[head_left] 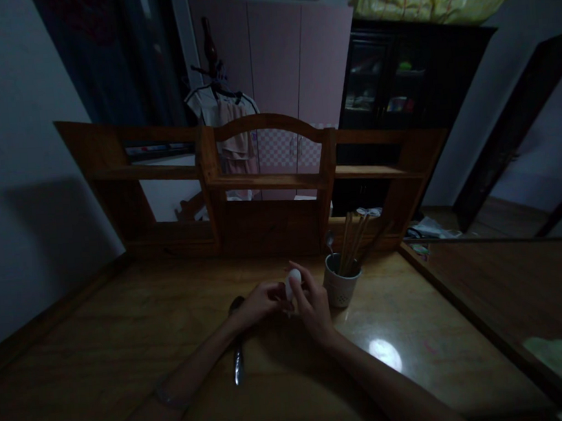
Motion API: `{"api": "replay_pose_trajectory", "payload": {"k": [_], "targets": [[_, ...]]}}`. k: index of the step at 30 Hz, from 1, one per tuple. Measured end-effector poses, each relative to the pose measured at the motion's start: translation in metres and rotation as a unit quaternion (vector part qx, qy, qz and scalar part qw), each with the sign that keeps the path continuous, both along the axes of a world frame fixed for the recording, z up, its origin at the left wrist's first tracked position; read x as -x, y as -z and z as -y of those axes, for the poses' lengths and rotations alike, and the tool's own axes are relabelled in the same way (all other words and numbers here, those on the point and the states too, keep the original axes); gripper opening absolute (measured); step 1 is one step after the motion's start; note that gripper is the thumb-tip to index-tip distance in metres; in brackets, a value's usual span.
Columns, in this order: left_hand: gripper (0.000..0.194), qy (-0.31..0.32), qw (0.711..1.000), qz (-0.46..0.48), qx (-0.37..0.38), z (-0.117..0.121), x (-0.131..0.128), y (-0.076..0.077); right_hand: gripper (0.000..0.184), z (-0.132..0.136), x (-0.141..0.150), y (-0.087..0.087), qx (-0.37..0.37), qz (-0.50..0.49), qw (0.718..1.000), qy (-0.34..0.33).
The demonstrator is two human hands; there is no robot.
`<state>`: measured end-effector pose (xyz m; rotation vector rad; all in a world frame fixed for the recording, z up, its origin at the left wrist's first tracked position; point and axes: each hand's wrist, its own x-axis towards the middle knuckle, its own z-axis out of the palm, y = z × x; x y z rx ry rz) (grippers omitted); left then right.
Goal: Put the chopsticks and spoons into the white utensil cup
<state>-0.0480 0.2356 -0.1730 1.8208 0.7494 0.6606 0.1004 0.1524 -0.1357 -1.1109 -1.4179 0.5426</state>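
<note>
A small white spoon-like object (294,281) is held upright above the wooden desk (125,326). My right hand (312,305) is closed around its lower part, and my left hand (259,304) pinches it from the left side. Both hands meet at the desk's middle. A metal spoon (237,360) lies flat on the desk just under my left wrist, handle toward me. A pale cup (339,284) holding wooden chopsticks (354,243) and a spoon stands right beside my right hand.
A wooden shelf unit (269,179) runs along the back of the desk. Behind it stand a pink wardrobe (294,67) with hanging clothes and a dark cabinet (397,78). A second wooden surface (520,282) adjoins on the right. The room is dim.
</note>
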Motion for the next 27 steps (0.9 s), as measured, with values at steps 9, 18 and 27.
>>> {"api": "replay_pose_trajectory", "payload": {"k": [9, 18, 27], "targets": [[0.025, -0.072, 0.965, -0.106, -0.227, 0.007, 0.009, -0.02, 0.028, -0.011, -0.008, -0.001, -0.017, 0.011, 1.0, 0.004], [0.042, -0.094, 0.963, -0.082, -0.239, -0.001, 0.014, -0.019, 0.024, 0.016, -0.077, -0.127, -0.161, 0.001, 0.976, 0.144], [0.031, -0.082, 0.938, -0.106, -0.319, -0.006, 0.017, -0.012, 0.034, -0.002, -0.124, -0.102, 0.008, 0.108, 0.988, 0.112]]}}
